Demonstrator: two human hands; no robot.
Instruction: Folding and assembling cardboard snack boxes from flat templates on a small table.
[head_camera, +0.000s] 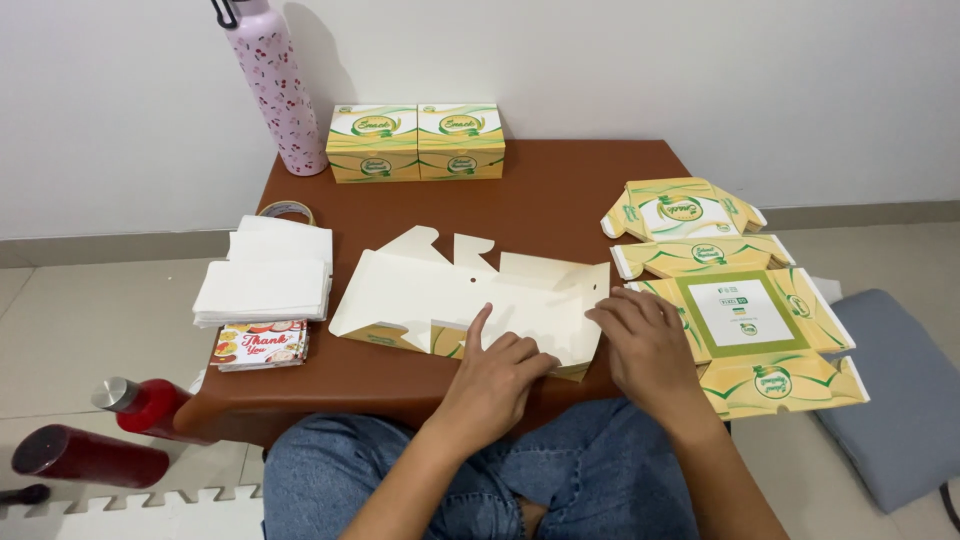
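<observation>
Both hands press flat on an unfolded cardboard box blank.

The near middle of the table is taken up by a flat box blank, pressed by the left hand and right hand. Bare table is left behind it, up to two boxes and a bottle. The left is blocked by paper stacks, cards and tape; the right by printed blanks.
</observation>
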